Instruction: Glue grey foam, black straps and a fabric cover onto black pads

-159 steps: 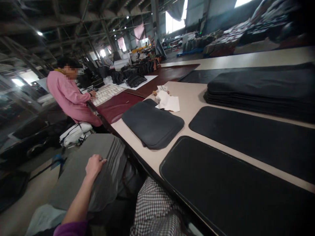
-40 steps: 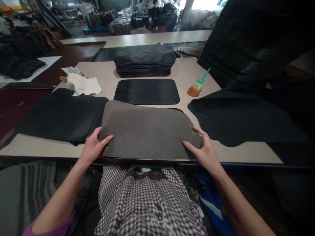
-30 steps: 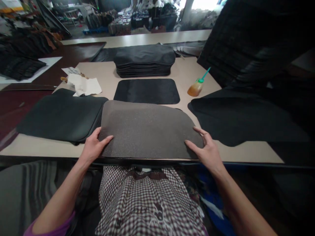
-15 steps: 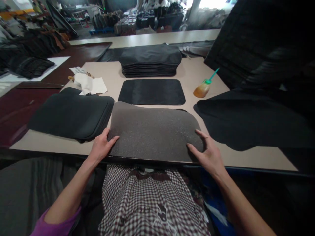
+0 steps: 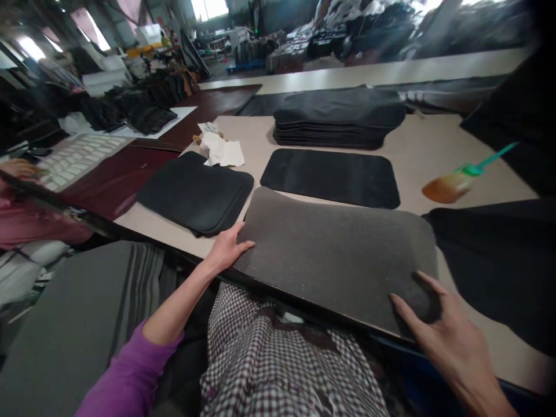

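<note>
A grey-brown sheet (image 5: 330, 255) with rounded corners and a speckled, matt face lies along the table's front edge. At its left end my left hand (image 5: 228, 248) grips the edge, thumb on top and the other fingers partly hidden. My right hand (image 5: 447, 324) holds the right end, its thumb and forefinger spread on the surface and the remaining fingers out of sight. Just beyond the sheet is a flat black panel (image 5: 330, 176) with rounded corners. Left of my left hand sits a small stack of black panels (image 5: 195, 188).
A taller stack of black pieces (image 5: 336, 119) stands at the back. To the right are a bottle of amber liquid (image 5: 449, 185) with a green nozzle and a large black piece (image 5: 499, 260). White scraps (image 5: 221, 150) lie behind the left stack. Another person's pink sleeve (image 5: 39, 223) shows far left.
The view has turned left, shifting the table and its things rightward and bringing another person into sight. Both hands keep to the same ends of the sheet.
</note>
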The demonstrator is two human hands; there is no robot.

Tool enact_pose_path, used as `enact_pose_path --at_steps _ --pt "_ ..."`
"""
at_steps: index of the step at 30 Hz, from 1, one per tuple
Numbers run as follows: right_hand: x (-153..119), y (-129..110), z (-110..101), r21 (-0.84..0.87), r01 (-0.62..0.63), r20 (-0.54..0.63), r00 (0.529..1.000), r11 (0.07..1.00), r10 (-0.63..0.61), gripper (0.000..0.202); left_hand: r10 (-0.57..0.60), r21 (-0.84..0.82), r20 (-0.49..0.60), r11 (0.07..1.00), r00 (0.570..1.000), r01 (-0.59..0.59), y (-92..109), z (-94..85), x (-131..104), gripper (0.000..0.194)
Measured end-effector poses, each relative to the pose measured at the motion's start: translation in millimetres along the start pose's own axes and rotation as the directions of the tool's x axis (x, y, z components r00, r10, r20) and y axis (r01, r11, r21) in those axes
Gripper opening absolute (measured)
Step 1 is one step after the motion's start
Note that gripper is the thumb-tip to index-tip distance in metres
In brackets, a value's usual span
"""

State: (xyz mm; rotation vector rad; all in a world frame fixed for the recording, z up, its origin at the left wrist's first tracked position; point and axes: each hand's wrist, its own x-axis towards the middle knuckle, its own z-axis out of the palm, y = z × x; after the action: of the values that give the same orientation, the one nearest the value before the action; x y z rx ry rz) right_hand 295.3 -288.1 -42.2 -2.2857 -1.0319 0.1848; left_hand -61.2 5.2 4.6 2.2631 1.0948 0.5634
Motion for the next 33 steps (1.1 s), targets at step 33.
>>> enact_pose_path --at_steps 33 --pt "2 -20 -26 0.056 0.387 0.202 0.898 0.92 -0.39 0.051 0.529 0.408 0.301 0.681 0.793 -0.609 43 62.8 29 0.075"
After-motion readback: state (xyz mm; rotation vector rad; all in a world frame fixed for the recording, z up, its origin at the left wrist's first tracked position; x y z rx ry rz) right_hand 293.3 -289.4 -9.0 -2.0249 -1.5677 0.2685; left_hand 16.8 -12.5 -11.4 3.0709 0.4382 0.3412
